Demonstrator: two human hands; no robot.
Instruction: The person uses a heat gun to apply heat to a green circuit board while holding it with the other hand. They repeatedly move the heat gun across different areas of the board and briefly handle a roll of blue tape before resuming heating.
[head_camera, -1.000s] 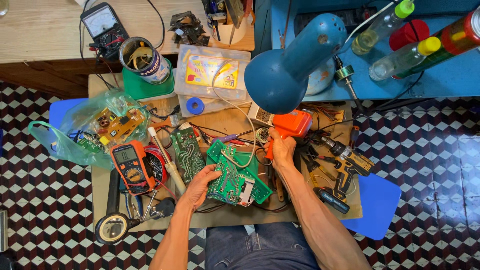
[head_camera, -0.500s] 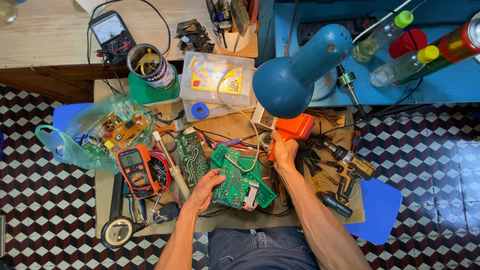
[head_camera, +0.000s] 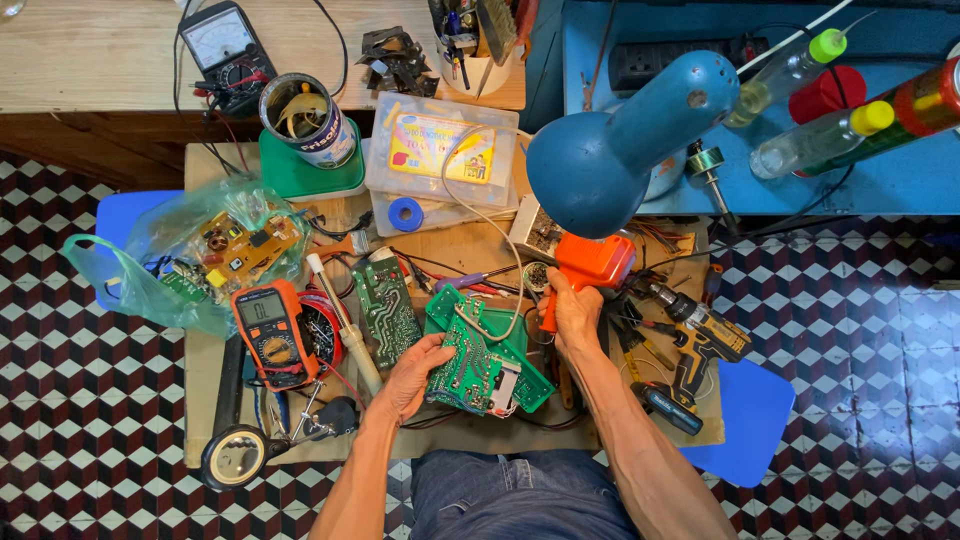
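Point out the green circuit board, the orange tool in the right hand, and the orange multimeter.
green circuit board (head_camera: 478, 362), head view, middle of its face.
orange tool (head_camera: 592, 262), head view, its orange body above the right hand.
orange multimeter (head_camera: 268, 334), head view, centre of its front, near the dial.

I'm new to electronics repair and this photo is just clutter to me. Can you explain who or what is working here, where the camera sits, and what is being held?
No machine here: a person works with bare hands, and one camera worn on the head looks straight down at a small workbench. The left hand grips the edge of a green circuit board. The right hand holds an orange gun-shaped tool, likely a soldering gun, beside the board. Around them lie an orange multimeter, a second green circuit board, a plastic bag of boards, a clear plastic box, a tin can and a cordless drill. A blue desk lamp hangs over the work.
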